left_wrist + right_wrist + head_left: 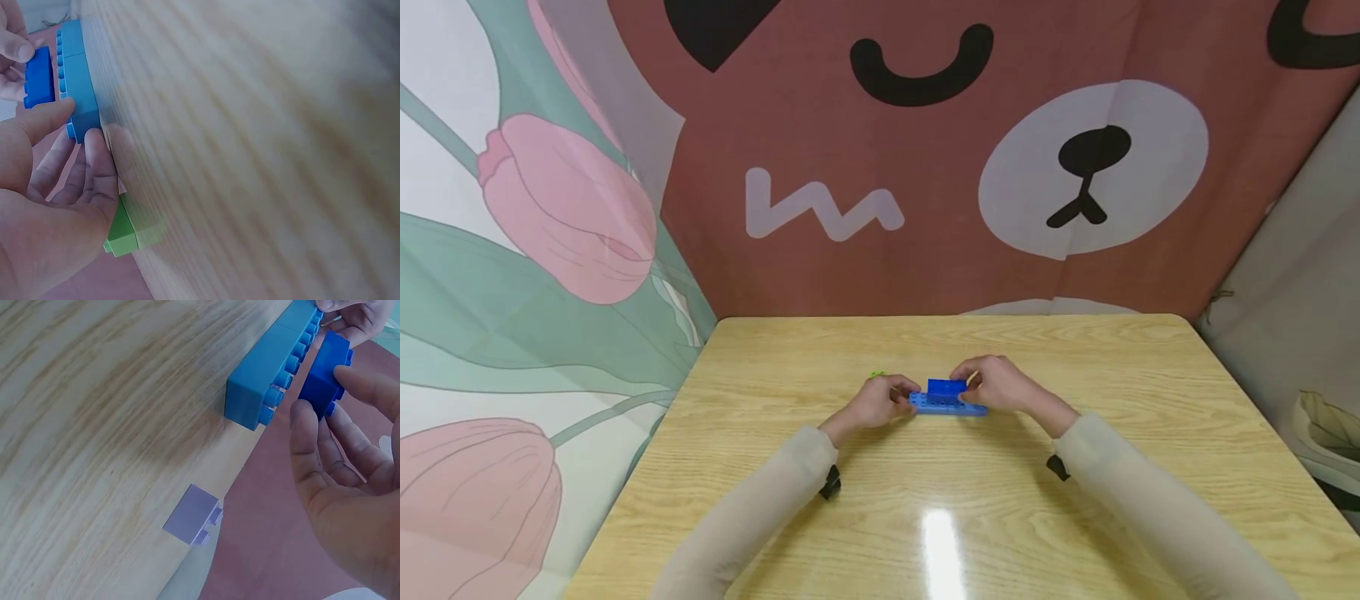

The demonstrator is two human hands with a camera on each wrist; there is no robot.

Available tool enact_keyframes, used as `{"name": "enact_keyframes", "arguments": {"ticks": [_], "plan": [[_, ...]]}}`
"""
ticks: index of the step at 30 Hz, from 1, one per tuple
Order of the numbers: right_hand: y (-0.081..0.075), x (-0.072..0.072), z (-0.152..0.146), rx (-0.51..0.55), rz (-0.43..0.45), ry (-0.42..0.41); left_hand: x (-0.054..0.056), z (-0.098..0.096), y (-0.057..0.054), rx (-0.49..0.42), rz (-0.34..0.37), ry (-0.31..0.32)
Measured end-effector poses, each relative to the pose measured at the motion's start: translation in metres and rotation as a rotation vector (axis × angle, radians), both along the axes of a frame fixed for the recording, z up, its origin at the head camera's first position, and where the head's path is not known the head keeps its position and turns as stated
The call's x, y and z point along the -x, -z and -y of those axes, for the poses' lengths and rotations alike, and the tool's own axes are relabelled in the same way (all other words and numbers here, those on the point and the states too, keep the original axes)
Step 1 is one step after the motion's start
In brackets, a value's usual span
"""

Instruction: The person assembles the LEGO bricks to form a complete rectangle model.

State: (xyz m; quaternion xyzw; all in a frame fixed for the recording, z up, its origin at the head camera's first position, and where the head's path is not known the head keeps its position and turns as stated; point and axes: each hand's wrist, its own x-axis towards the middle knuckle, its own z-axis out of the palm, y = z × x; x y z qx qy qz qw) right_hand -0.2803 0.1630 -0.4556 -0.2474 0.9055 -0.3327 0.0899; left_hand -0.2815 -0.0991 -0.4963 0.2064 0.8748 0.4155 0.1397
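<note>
A row of light blue toy bricks [943, 409], made of two joined end to end, lies on the table with its studs up. My left hand [875, 403] grips the row's left end between thumb and fingers. Just over the studs, my right hand [1002, 385] pinches a dark blue brick [325, 370] by its right end. In the right wrist view a narrow gap shows between the dark blue brick and the light blue studs. The left hand's thumb [53, 119] presses on the stud side of the row.
A green brick [128, 228] stands on the table behind my left hand. In the right wrist view a lavender brick [192, 514] sits beyond the row's right end. A printed cloth [820, 275] hangs behind the wooden table [880, 533].
</note>
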Motion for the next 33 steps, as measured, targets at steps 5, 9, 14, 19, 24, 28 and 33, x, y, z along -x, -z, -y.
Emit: {"name": "enact_keyframes", "arguments": {"ticks": [5, 9, 14, 19, 24, 28, 33], "plan": [[0.0019, 0.0002, -0.0002, -0.032, -0.001, -0.02, 0.0013, 0.0003, 0.001, -0.013, -0.009, 0.004], [0.0035, 0.0007, 0.0, -0.049, -0.001, -0.017, 0.0012, 0.0, 0.0001, -0.014, -0.012, 0.001], [0.0051, 0.0012, 0.0001, -0.063, -0.01, -0.021, 0.0007, -0.0002, 0.0001, -0.009, -0.013, -0.004], [0.0049, -0.0001, 0.0003, -0.069, 0.001, -0.014, 0.0011, 0.0001, 0.0016, -0.009, -0.009, -0.004], [0.0061, 0.0004, 0.0007, -0.058, 0.027, -0.01, 0.0009, 0.001, 0.0029, -0.018, 0.003, -0.006], [0.0068, 0.0008, 0.0, -0.056, 0.031, -0.01, 0.0005, 0.0005, 0.0007, -0.034, 0.001, -0.015], [0.0066, 0.0015, -0.0013, -0.05, 0.027, -0.01, 0.0009, -0.0022, -0.0058, -0.059, -0.035, -0.013]]}}
